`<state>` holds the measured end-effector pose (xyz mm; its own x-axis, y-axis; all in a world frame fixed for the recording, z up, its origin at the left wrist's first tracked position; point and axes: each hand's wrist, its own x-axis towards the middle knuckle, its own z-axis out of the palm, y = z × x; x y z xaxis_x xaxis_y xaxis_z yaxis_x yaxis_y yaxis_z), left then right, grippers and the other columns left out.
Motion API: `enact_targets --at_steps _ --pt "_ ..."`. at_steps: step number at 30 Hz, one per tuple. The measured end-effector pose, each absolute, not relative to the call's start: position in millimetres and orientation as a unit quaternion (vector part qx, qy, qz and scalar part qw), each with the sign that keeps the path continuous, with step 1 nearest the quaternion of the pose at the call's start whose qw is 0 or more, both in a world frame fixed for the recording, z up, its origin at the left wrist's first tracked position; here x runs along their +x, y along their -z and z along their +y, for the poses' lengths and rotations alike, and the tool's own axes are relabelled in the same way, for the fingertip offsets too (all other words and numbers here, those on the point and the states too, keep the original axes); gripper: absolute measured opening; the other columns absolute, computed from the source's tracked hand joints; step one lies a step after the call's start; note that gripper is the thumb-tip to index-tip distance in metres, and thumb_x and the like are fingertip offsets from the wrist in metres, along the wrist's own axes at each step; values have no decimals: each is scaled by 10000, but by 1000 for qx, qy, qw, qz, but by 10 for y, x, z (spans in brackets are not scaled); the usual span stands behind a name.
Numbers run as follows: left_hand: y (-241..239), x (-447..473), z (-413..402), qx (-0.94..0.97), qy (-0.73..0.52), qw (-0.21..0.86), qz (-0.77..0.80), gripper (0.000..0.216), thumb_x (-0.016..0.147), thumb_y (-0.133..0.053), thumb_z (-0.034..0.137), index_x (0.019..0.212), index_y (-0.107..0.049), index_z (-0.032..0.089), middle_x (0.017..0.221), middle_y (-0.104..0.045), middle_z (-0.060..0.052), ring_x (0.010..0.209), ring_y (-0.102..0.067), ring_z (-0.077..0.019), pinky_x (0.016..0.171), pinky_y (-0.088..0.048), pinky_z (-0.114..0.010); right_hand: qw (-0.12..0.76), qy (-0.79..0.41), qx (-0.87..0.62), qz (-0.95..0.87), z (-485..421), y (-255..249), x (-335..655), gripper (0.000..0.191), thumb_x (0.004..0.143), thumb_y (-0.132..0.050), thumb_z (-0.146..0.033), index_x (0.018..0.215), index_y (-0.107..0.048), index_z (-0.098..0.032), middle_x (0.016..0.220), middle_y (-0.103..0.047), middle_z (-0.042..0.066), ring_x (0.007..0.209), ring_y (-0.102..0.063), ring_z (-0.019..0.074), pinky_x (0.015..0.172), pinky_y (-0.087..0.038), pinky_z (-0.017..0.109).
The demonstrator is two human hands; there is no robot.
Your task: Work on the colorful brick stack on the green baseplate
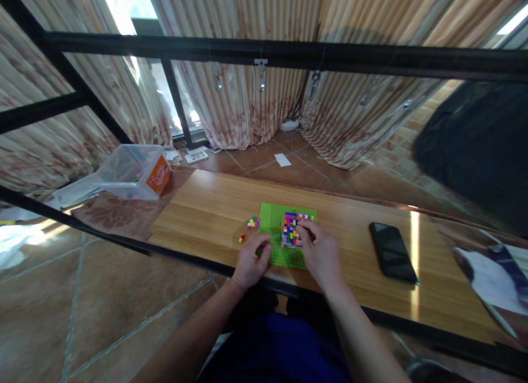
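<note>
A green studded baseplate (270, 212) lies on the wooden table. On it stands a low block of multicoloured toy bricks (291, 232). My right hand (322, 254) reaches over the block from the right, its fingers bent together at the top bricks. Whatever is between those fingertips is too small to make out. My left hand (252, 260) rests at the plate's left edge, fingers curled and thumb near the index finger. What it may hold is hidden. Just beyond it lie a small pile of loose bricks (252, 223) and a red and yellow brick pair (242, 238).
A black phone (393, 253) lies on the right of the wooden table (350, 223). Past the table's left end, a clear plastic box (127, 171) with an orange label stands on the floor. A black metal bar (264, 50) crosses above, before curtains (268, 15).
</note>
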<state>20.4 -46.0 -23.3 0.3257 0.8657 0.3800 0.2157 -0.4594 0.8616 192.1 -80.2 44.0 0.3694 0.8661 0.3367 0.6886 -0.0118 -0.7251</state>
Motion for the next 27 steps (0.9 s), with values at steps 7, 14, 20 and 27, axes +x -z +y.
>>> enact_targets --at_steps 7,14,20,27 --pt "228 182 -451 698 -462 383 392 200 922 -457 220 1019 -629 191 960 -656 -68 842 -662 -173 806 -530 -334 339 -66 -760 -551 -573 -391 2183 270 877 -483 -330 922 -711 -191 897 -711 73 761 -629 196 689 -431 302" --pt "223 181 -456 698 -461 384 391 193 920 -472 235 1023 -631 199 943 -660 -64 841 -665 -181 808 -531 -341 290 -31 -775 -561 -492 -386 2149 279 887 -475 -364 893 -705 -205 885 -713 70 746 -629 189 655 -397 290" --pt "207 187 -461 709 -449 374 395 195 923 -472 227 1031 -632 196 962 -668 -65 870 -654 -178 830 -520 -339 305 -62 -777 -547 -480 -385 2185 292 882 -468 -374 880 -707 -208 848 -723 60 733 -635 189 663 -411 288" --pt "139 198 -472 716 -444 362 398 183 918 -484 225 1012 -636 185 910 -671 -55 852 -647 -165 825 -512 -323 393 -45 -771 -499 -535 -343 2260 325 859 -475 -406 930 -698 -180 873 -710 80 742 -634 197 702 -451 308"
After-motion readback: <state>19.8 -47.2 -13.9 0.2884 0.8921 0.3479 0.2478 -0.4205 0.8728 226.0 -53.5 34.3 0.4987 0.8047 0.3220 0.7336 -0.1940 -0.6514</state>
